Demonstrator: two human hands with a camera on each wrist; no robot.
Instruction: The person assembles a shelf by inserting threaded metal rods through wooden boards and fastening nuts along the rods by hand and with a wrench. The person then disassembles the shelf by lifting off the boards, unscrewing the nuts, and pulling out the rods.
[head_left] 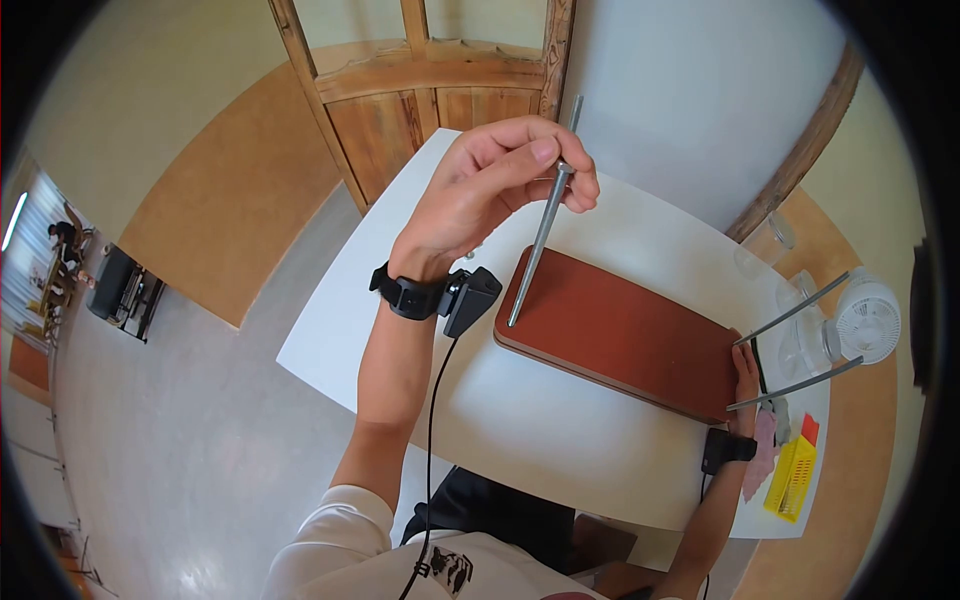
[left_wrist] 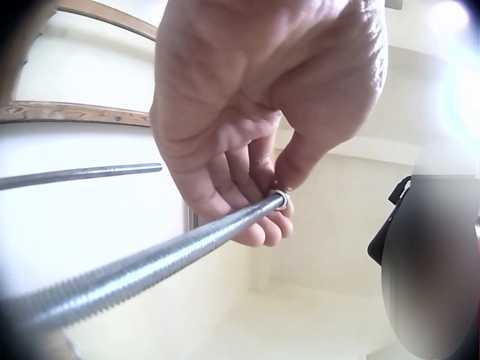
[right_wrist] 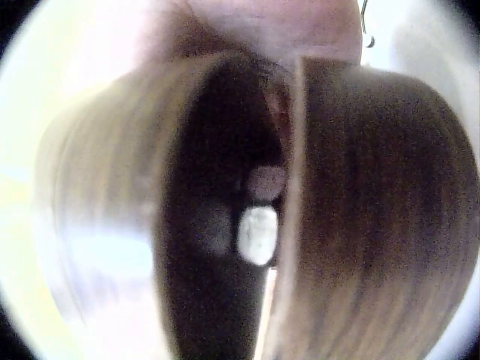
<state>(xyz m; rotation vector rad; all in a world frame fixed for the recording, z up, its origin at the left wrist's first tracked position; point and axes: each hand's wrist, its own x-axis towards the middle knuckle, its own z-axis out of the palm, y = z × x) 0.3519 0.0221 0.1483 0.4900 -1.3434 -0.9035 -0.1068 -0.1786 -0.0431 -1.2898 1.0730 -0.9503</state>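
The left hand pinches a small nut between thumb and fingers, partway up a long threaded metal rod. This rod rises, tilted, from the left end of a red-brown board with rounded corners. A second board edge shows beneath, and the right wrist view has a dark gap between two curved wood-grained ends. At the far end, the right hand grips the boards' edge; its fingertips are partly hidden. Two more rods stand out from that end.
The boards lie on a white table. Along its right side are a white fan, clear jars, a pink cloth and a yellow basket. Behind the table stands a wooden-framed door. A black cable hangs from the left wrist.
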